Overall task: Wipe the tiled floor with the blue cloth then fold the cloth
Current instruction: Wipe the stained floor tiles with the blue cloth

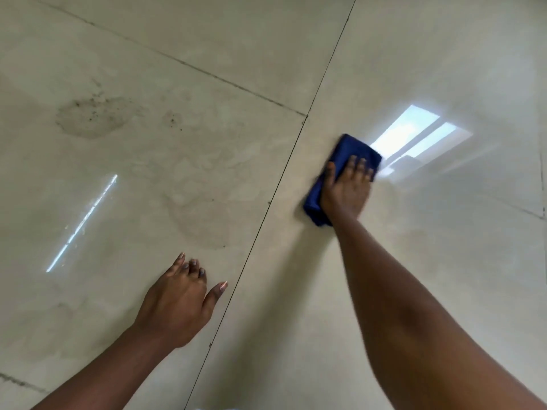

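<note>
A bunched dark blue cloth lies on the glossy beige tiled floor, just right of a dark grout line. My right hand presses flat on top of the cloth with fingers spread, covering its middle, arm stretched forward. My left hand rests palm down on the tile to the left of the grout line, fingers apart and holding nothing.
Dried smudges and dark specks mark the left tile at the far left. A fainter ring-shaped stain lies ahead of my left hand. A bright window reflection shines just beyond the cloth.
</note>
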